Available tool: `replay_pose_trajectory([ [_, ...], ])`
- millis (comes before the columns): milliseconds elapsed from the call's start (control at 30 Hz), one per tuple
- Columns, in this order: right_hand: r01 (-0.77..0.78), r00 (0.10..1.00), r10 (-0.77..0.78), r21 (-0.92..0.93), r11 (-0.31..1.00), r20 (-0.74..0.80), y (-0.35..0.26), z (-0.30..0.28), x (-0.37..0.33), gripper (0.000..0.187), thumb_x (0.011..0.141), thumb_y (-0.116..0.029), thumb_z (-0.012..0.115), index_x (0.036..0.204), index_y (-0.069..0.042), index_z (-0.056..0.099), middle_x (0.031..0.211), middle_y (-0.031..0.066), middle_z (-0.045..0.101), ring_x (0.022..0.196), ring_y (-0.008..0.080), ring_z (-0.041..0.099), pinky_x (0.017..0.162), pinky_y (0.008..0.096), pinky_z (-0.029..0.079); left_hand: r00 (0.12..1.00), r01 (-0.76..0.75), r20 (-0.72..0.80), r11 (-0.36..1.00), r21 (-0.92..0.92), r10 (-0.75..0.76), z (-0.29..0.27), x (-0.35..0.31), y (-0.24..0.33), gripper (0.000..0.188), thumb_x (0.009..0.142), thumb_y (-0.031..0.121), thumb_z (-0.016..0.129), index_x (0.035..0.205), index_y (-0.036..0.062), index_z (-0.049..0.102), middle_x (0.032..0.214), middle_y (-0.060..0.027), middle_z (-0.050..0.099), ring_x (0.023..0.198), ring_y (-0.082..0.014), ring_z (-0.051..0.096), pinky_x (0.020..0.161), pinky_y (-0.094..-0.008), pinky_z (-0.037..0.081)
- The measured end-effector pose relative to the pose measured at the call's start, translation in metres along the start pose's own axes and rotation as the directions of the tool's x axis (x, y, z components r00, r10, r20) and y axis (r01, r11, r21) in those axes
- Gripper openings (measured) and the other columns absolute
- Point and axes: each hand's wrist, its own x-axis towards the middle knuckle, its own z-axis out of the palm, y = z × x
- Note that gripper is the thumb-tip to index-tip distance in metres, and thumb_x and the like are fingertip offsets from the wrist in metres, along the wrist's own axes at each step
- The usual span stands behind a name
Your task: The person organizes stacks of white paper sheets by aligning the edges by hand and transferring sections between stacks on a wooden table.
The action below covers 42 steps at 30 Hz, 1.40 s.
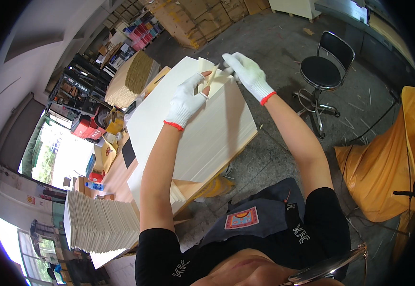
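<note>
A tall stack of large white sheets (146, 112) stands on the table in front of me. My left hand (186, 100), in a white glove with a red cuff and bare thumb and fingertip, is at its far end. Between that thumb and finger is a folded cream-coloured piece of paper or card (212, 76); its exact shape is hard to make out. Close to its right hovers my right hand (248, 74), also gloved in white. Its fingers point left toward the cream piece and are smeared by motion, so I cannot tell whether they hold anything.
Another sheet stack (103, 221) sits at the near left of the wooden table (121, 178). A round stack of brown board (138, 71) stands beyond. To the right are a black stool (320, 71) and an orange bag (376, 167). Cartons (188, 21) line the back.
</note>
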Motion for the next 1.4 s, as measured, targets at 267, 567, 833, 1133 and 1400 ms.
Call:
replay_pose_trajectory([
  [267,0.567,0.754,-0.555,-0.775,0.28,0.351,-0.013,-0.017,0.002,0.042,0.099,-0.05,0.051,0.094,-0.01,0.063,0.093,0.011,0.068,0.086,0.0335,0.066,0.071,0.0448,0.05,0.997,0.062,-0.05,0.998,-0.015,-0.063,-0.001,-0.002,0.009,0.04,0.099,0.016,0.046,0.135,0.0202,0.063,0.096,-0.0191,0.067,0.086,-0.0289,0.066,0.083,-0.0365,0.05],
  [567,0.191,0.982,-0.181,-0.317,0.929,0.059,-0.009,0.014,0.003,0.052,0.101,-0.058,0.044,0.1,-0.008,0.059,0.085,0.0115,0.061,0.081,0.0282,0.059,0.078,0.0378,0.045,0.998,0.005,-0.07,0.999,-0.044,-0.009,-0.001,0.001,-0.009,0.027,0.102,0.023,0.048,0.119,0.0136,0.067,0.086,-0.0143,0.066,0.079,-0.0252,0.061,0.077,-0.0366,0.05],
  [833,0.208,0.975,-0.22,-0.247,0.946,-0.023,0.001,0.021,-0.002,0.05,0.102,-0.055,0.043,0.101,-0.007,0.058,0.09,0.0151,0.06,0.083,0.0353,0.057,0.079,0.041,0.045,0.999,-0.014,-0.039,0.998,-0.066,0.012,0.002,0.003,-0.015,0.031,0.093,0.028,0.065,0.121,0.0136,0.067,0.096,-0.0137,0.071,0.086,-0.0261,0.066,0.08,-0.0376,0.051],
  [1133,0.238,0.965,-0.258,-0.253,0.938,-0.05,0.008,0.022,-0.001,0.049,0.102,-0.053,0.044,0.103,-0.008,0.06,0.095,0.0167,0.062,0.09,0.0398,0.058,0.079,0.0437,0.045,1.0,0.016,-0.018,0.999,-0.035,-0.016,-0.001,0.002,-0.002,0.038,0.089,0.027,0.073,0.123,0.0144,0.066,0.099,-0.0109,0.071,0.073,-0.0209,0.066,0.075,-0.036,0.053],
  [1400,0.171,0.983,-0.183,-0.331,0.928,-0.003,-0.01,0.02,-0.009,0.049,0.102,-0.055,0.044,0.101,-0.008,0.059,0.089,0.0178,0.06,0.085,0.0389,0.058,0.077,0.0428,0.045,0.993,-0.078,-0.092,0.995,-0.055,0.073,0.0,-0.003,-0.001,0.032,0.097,0.019,0.056,0.127,0.0137,0.065,0.1,-0.0145,0.071,0.085,-0.0242,0.066,0.082,-0.035,0.052],
])
